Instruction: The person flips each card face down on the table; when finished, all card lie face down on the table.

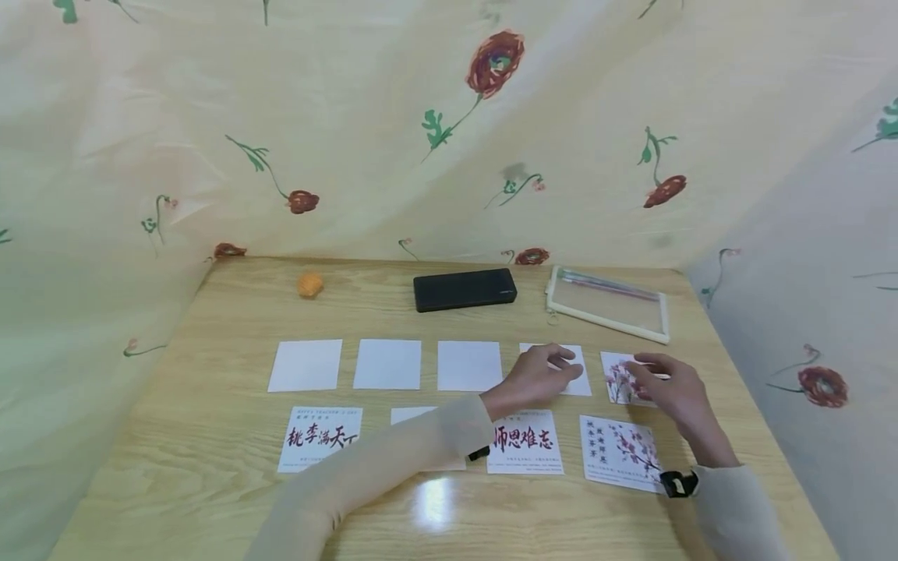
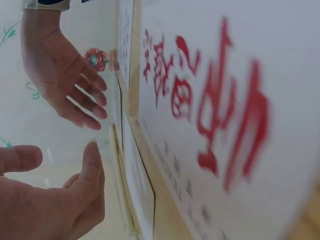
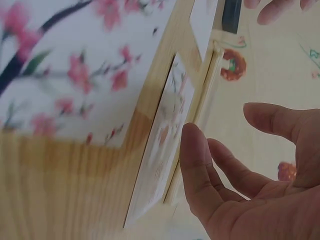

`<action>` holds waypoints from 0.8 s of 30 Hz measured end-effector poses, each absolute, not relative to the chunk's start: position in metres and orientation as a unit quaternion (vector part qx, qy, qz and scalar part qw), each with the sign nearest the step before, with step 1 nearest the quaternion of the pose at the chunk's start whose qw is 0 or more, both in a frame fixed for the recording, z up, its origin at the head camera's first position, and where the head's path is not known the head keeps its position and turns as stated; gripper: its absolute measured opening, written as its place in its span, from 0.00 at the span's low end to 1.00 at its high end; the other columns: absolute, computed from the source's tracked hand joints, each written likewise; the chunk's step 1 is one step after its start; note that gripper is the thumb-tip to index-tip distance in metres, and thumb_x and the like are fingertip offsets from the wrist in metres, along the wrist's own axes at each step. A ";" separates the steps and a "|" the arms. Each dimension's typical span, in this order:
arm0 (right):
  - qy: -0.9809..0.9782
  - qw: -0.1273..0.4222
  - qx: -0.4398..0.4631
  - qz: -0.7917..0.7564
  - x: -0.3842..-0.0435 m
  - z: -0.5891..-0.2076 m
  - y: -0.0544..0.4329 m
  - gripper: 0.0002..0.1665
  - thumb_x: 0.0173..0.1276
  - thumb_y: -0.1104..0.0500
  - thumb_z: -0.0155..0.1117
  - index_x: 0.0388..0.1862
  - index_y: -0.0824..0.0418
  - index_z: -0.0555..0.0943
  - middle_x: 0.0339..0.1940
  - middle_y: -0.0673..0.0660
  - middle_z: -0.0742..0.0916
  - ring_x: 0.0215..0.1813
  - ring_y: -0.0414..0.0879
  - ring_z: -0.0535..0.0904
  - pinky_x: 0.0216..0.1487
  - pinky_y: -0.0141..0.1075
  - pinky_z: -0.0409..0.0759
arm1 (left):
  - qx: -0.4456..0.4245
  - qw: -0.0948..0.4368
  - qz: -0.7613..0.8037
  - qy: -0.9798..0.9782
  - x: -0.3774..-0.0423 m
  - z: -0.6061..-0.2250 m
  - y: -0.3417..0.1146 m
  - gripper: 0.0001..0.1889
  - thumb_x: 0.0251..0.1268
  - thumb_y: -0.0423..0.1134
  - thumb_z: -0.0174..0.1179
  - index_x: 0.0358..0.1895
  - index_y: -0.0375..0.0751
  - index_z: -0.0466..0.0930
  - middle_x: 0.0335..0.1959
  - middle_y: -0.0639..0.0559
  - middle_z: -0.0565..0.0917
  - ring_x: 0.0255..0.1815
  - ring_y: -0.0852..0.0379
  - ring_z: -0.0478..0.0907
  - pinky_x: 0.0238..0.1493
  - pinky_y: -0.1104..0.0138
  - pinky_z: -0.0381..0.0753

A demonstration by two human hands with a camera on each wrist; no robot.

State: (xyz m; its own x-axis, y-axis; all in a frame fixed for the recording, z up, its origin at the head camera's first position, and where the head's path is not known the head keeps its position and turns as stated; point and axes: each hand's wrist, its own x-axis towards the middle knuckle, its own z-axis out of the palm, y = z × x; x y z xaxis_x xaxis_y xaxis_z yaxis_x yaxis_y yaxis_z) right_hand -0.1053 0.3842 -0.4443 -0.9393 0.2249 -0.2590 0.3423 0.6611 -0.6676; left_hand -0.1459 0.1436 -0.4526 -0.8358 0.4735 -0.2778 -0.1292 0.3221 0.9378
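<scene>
My left hand (image 1: pixel 543 375) hovers over a white card (image 1: pixel 577 360) in the back row and hides part of it. In the left wrist view its thumb and fingers (image 2: pixel 91 165) are apart with nothing between them. On the right, my right hand (image 1: pixel 673 386) is above a card with pink blossoms (image 1: pixel 619 378), the last in that row. The right wrist view shows its thumb and fingers (image 3: pixel 196 165) loosely bent and holding nothing. Below lie a blossom card with dark writing (image 1: pixel 617 452) and a card with red calligraphy (image 1: pixel 526 444).
Blank white cards (image 1: pixel 305 366) continue the back row leftward. In front lie another red calligraphy card (image 1: pixel 319 436) and a card (image 1: pixel 414 414) mostly covered by my left sleeve. Behind stand an orange lump (image 1: pixel 309 285), a black case (image 1: pixel 465 290) and a clear zip pouch (image 1: pixel 610 304).
</scene>
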 end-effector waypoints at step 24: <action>0.890 0.069 0.276 -0.357 -0.095 -0.455 0.430 0.41 0.82 0.43 0.51 0.78 0.73 0.64 0.70 0.78 0.72 0.52 0.58 0.83 0.31 0.26 0.80 | 0.030 0.277 0.548 0.789 -0.131 -0.448 0.228 0.30 0.70 0.54 0.64 0.73 0.51 0.74 0.68 0.53 0.82 0.68 0.54 0.80 0.68 0.61 0.80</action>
